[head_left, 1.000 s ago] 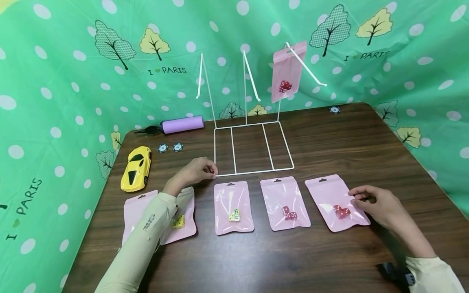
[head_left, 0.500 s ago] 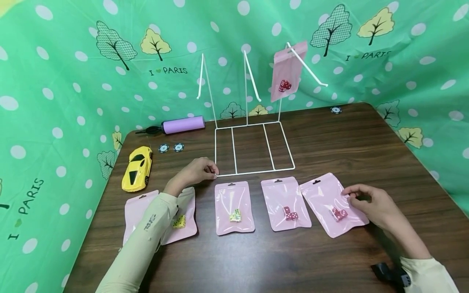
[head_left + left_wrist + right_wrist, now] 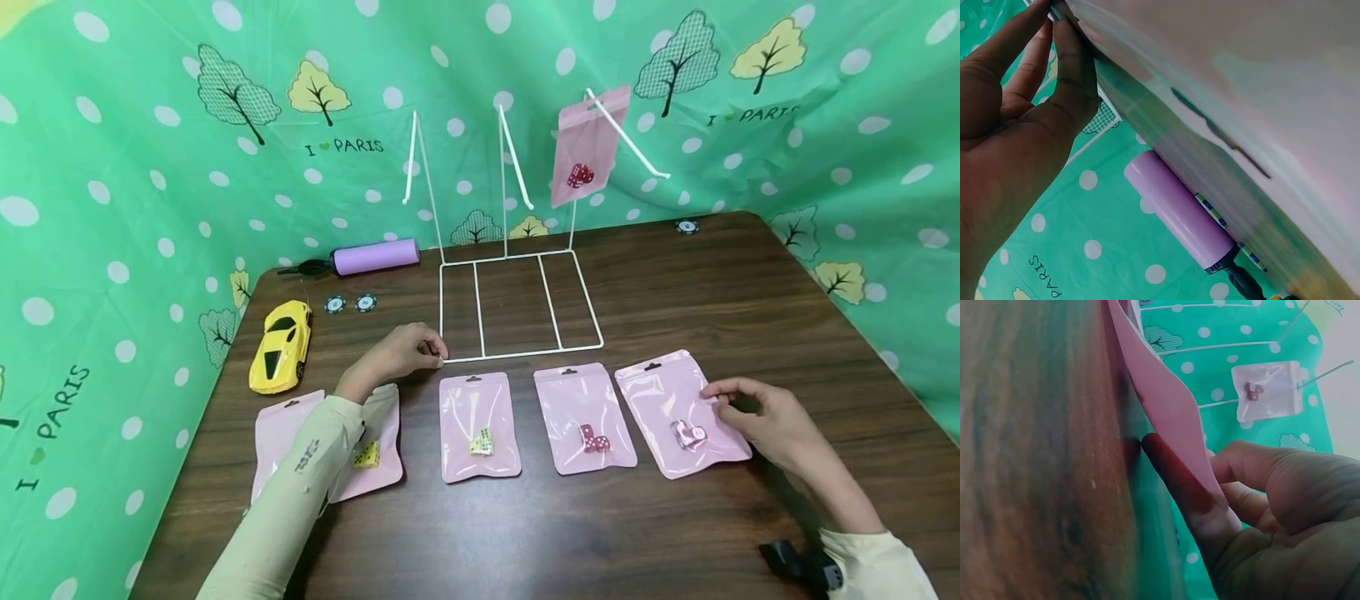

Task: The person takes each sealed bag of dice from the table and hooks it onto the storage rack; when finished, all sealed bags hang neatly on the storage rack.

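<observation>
My right hand (image 3: 717,402) pinches the right edge of the far-right pink pouch (image 3: 663,404), which holds red dice. In the right wrist view the thumb (image 3: 1182,478) sits under the raised pouch edge (image 3: 1166,406). My left hand (image 3: 433,357) grips the front left corner of the white wire rack (image 3: 525,352); the left wrist view shows its fingertips (image 3: 1066,56) pinched on the wire. One pink pouch with red dice (image 3: 587,143) hangs on the rack's right hook.
Several more pink pouches lie in a row on the brown table (image 3: 675,283): one with red dice (image 3: 583,417), one with pale dice (image 3: 478,425), two under my left forearm. At the left are a yellow toy car (image 3: 281,346), a purple pump (image 3: 373,255) and chips (image 3: 335,304).
My right hand has drawn the far-right pouch slightly left and lifted its right edge; the dice inside shifted. The left hand has stayed on the rack corner.
</observation>
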{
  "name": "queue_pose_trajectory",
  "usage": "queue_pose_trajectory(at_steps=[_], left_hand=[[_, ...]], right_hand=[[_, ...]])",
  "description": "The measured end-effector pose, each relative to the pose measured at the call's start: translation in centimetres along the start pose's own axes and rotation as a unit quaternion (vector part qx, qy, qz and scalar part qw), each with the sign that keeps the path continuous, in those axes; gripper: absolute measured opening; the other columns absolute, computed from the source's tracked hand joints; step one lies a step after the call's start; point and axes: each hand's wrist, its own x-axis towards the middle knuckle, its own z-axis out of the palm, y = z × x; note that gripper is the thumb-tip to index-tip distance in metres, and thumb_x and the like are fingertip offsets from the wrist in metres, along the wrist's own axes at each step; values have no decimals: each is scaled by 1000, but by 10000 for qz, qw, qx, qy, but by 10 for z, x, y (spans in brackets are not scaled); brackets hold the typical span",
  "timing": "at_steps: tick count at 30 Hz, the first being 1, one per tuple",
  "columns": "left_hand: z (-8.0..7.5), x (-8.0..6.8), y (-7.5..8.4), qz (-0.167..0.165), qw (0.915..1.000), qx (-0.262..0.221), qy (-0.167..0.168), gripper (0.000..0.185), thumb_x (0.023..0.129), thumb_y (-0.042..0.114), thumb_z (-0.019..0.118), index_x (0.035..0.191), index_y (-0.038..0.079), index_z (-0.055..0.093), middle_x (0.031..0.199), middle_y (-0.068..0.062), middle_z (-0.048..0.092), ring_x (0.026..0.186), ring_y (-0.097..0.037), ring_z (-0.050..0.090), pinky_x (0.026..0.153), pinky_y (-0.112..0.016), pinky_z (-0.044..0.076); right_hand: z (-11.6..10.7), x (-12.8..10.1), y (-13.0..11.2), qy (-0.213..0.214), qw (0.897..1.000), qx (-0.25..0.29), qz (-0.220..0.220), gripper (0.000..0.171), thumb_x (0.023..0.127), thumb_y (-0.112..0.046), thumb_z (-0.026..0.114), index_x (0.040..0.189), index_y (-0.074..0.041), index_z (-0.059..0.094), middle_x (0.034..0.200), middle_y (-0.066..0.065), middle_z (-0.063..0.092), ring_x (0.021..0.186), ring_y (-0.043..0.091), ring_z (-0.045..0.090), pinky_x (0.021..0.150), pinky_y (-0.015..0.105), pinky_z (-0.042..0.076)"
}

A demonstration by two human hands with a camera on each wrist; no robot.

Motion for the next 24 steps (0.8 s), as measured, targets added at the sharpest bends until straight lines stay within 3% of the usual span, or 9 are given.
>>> queue_pose_trajectory(at_steps=[4,6,11,14,17,24], left_hand=[[0,-2,-1,34,10000,6,-5,5,98,1,78,97,6,78,96,-7,70,88,-18,62,80,-33,54],[1,-3,-1,66,10000,-2,1,5,98,0,78,97,5,78,96,-7,70,89,-19,62,80,-33,54],[1,-3,-2,136,9999,-28,-4,7,97,-1,78,98,5,78,95,-7,70,88,-18,61,79,-32,53],[0,-3,-2,153,9999,-39,-4,8,96,-2,78,98,5,78,95,-6,70,87,-17,61,78,-31,52],[0,-3,-2,146,9999,-58,-4,7,97,-1,78,97,5,78,93,-6,71,85,-16,60,76,-31,51],[-2,-1,-2,259,9997,19,14,6,97,-1,78,97,5,78,96,-7,72,88,-18,63,80,-34,54]], right_hand=[[-1,1,1,156,9998,32,-71,21,106,-12,69,121,1,74,125,16,71,91,6,47,69,26,38],[-2,3,1,261,9996,98,-104,20,106,-13,70,121,-1,74,119,-1,72,92,3,49,69,24,41],[-6,8,-3,553,9969,451,-330,12,104,-6,70,116,-4,74,100,-25,63,80,-2,56,64,18,46],[-10,11,-9,724,9934,792,-404,19,103,-1,69,113,-15,75,95,-23,60,65,3,56,53,22,43],[-16,14,-16,903,9886,1114,-463,29,104,0,67,113,-26,75,95,-21,59,56,5,47,44,29,34],[-25,22,-32,1425,9745,1670,-470,34,102,2,66,116,-28,77,96,-17,61,49,3,41,40,37,24]])
